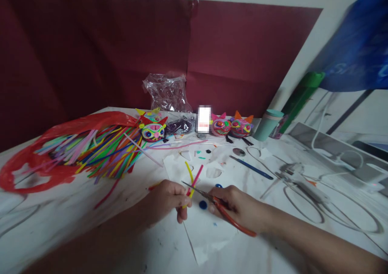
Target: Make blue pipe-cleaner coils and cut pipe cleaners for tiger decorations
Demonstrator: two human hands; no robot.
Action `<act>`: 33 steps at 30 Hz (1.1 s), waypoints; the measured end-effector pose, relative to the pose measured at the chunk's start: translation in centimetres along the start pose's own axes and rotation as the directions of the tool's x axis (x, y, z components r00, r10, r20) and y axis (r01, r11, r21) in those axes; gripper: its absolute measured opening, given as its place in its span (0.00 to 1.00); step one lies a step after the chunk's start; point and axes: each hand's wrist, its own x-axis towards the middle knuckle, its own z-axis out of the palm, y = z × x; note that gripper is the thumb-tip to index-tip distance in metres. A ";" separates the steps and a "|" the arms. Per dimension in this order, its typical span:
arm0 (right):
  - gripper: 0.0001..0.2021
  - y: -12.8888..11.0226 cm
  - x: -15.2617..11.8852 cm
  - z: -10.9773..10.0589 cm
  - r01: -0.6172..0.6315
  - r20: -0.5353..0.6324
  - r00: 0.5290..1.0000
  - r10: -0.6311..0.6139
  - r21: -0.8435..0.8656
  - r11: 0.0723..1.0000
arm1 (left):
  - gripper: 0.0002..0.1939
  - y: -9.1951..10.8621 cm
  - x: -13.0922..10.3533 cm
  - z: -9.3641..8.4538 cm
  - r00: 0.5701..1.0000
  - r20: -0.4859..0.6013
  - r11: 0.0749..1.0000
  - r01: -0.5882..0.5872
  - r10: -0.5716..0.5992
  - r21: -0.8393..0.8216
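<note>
My left hand [172, 199] is closed, pinching a yellow pipe cleaner [189, 169] and a pink pipe cleaner [198, 174] that rise from the fingertips and spread apart in a V. In my right hand [233, 203] are scissors [235, 220] with orange handles. Their blades point left and lie across the lower part of the two pipe cleaners, close to my left fingertips. A dark blue round piece [203, 205] lies on the white paper [209, 233] between the hands, and another blue piece [218, 186] is just behind my right hand.
A heap of coloured pipe cleaners [112, 152] spills from a red plastic bag [91, 120] at left. Decorated heads with pointed ears [153, 131] [241, 127] stand at the back. To the right are a blue craft knife [251, 167], a glue gun [306, 185] with looping cable and a green cup [268, 125].
</note>
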 end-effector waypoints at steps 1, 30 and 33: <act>0.13 0.2 0.1 -0.1 0.010 -0.024 1.000 -0.010 0.002 1.000 | 0.10 -0.1 0.1 0.0 1.000 -0.010 1.000 -0.001 0.001 0.005; 0.13 10.8 -0.4 -8.5 -0.316 -0.414 0.897 0.155 -0.355 0.880 | 0.15 -0.3 2.1 -3.3 0.906 -0.424 0.966 -0.119 0.011 -0.228; 0.11 7.3 1.0 -6.4 -0.132 -0.459 0.888 0.030 -0.192 0.973 | 0.14 -0.3 1.9 -2.2 0.928 -0.371 0.974 -0.107 0.026 -0.199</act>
